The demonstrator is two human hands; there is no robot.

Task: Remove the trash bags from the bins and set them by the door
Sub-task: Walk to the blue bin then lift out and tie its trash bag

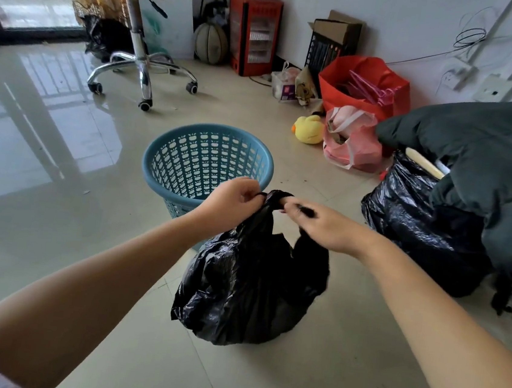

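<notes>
A full black trash bag sits on the tiled floor just in front of a blue perforated plastic bin, which has no liner inside. My left hand pinches one twisted end of the bag's top. My right hand grips the other end, and the black plastic bridges between the two hands. A second, larger black trash bag stands at the right, partly covered by a dark jacket.
An office chair stands at the back left beside a glass door. Along the wall are a red heater, a ball, a red bag, a pink bag and a yellow duck toy.
</notes>
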